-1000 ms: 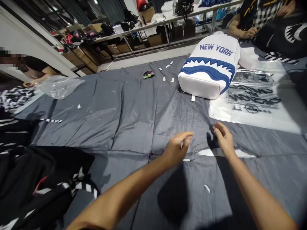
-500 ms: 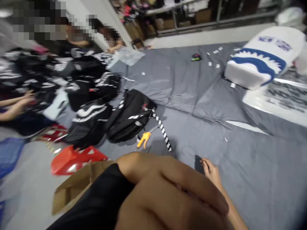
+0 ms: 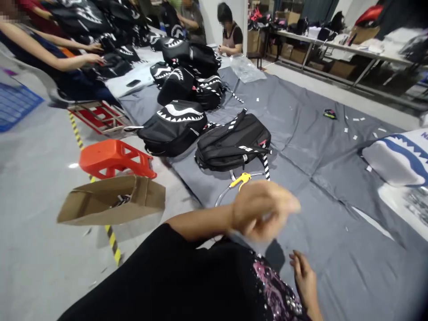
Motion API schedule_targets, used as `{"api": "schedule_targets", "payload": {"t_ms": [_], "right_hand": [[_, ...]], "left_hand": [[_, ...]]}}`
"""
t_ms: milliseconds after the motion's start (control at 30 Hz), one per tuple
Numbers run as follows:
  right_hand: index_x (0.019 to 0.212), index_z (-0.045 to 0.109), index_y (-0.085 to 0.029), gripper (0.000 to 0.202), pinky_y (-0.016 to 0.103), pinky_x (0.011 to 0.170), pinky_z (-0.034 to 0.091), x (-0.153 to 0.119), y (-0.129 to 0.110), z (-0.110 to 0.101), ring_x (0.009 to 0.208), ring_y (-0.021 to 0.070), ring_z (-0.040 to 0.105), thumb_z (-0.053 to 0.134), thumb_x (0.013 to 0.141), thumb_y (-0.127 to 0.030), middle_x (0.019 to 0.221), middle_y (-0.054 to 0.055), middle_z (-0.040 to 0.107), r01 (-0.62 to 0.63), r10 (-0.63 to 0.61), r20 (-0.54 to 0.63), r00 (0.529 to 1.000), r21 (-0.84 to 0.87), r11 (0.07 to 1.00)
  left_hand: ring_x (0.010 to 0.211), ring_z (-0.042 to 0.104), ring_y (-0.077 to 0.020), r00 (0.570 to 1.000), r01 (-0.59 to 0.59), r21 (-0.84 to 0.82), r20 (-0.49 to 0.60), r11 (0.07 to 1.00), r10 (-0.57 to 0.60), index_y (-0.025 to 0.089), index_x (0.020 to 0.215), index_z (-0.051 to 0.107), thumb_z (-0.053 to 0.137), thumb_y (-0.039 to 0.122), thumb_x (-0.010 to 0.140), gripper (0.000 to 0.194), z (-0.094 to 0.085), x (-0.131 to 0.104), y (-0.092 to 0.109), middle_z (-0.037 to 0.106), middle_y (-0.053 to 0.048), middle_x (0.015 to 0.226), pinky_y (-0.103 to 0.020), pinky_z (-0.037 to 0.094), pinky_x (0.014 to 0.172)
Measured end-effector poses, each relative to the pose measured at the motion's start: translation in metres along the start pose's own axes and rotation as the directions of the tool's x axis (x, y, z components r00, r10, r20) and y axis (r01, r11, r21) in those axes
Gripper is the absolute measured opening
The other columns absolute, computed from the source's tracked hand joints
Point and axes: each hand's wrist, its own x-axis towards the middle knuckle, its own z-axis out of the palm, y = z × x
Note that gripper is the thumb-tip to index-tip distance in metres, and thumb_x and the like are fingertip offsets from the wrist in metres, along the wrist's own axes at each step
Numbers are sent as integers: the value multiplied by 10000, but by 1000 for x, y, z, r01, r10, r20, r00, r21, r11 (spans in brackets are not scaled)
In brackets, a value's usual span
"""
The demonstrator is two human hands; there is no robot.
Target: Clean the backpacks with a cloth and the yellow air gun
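Two hands in view, both bare. Left hand (image 3: pixel 264 209) raised in front of the chest, blurred; fingers curled inward, whether it grips anything cannot be told. Right hand (image 3: pixel 305 278) low, resting with fingers loosely spread on the grey sheet (image 3: pixel 334 249); holds nothing.

Nearest to the left hand: a yellow-handled tool (image 3: pixel 240 180) lying on the sheet just beyond it, touching neither hand. Directly behind the tool, a black backpack (image 3: pixel 234 142) lies flat, its striped strap trailing toward the tool. A second black backpack with shark-teeth print (image 3: pixel 175 125) sits to its left at the sheet's edge; more black bags are piled farther back.

On the bare floor to the left: an open cardboard box (image 3: pixel 110 200) on its side and, behind it, an orange plastic stool (image 3: pixel 113 158). A white and blue bag (image 3: pixel 397 158) lies at the right edge. Other people's arms work over bags at upper left.
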Motion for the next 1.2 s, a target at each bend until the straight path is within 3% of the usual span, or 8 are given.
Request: {"api": "schedule_targets", "payload": {"t_ms": [100,233,467,667,767,867,967,1200], "right_hand": [[1100,611,-196,442,322,751,583,-5,-10,32,836,231,725,438,854,-519,969,101,743,-18,18,83,996,-5,1000],[1108,610,-218,442,326,785,571,-22,-20,62,870,234,719,470,834,-535,981,85,743,-71,72,108,992,-18,997],[1175,601,-218,486,314,726,563,-29,-69,126,773,224,716,375,887,-538,918,79,745,-104,120,242,963,-74,992],[1443,401,-282,492,311,931,471,70,-195,230,1106,211,624,400,952,-314,1253,87,631,349,-47,588,808,-412,842],[1437,393,-303,499,365,890,480,124,-234,277,1063,253,643,459,948,-376,1170,107,664,330,16,576,817,-491,806],[1331,487,-184,431,411,874,472,158,-230,294,1032,282,653,412,967,-402,1069,180,682,215,114,489,865,-565,796],[1260,491,-127,395,428,851,468,167,-192,267,979,279,668,348,978,-364,988,205,686,49,231,348,908,-638,768],[1160,497,-141,388,419,695,503,117,-105,125,802,309,686,393,866,-372,861,174,690,-375,407,-86,909,-591,714]], "left_hand": [[1088,610,-174,970,207,255,75,945,-233,183,1119,622,506,228,893,257,-32,-23,-121,672,-80,1118,-352,509,965],[1302,432,-303,710,521,641,42,564,-703,120,1311,516,617,246,835,502,-82,-87,-251,477,-174,1401,-473,390,1076],[1316,352,-337,551,375,819,180,434,-815,183,1442,371,663,337,817,708,-101,-120,-335,409,-165,1439,-500,259,1102],[1114,477,-309,537,330,834,220,443,-814,206,1359,473,593,402,865,545,-93,-108,-337,561,-142,1190,-419,355,943],[1071,499,-277,542,298,828,262,474,-798,241,1351,481,576,475,869,543,-84,-118,-308,589,-106,1140,-383,368,900],[1056,502,-250,547,302,784,324,543,-772,250,1395,436,538,516,885,584,-69,-142,-270,590,-86,1152,-358,371,875],[1034,498,-257,545,360,723,349,589,-762,220,1419,416,508,525,897,611,-56,-161,-240,590,-101,1140,-374,372,857],[1028,505,-264,518,393,617,465,682,-718,192,1366,495,469,473,928,522,-27,-167,-206,613,-117,1108,-405,372,866]]}}
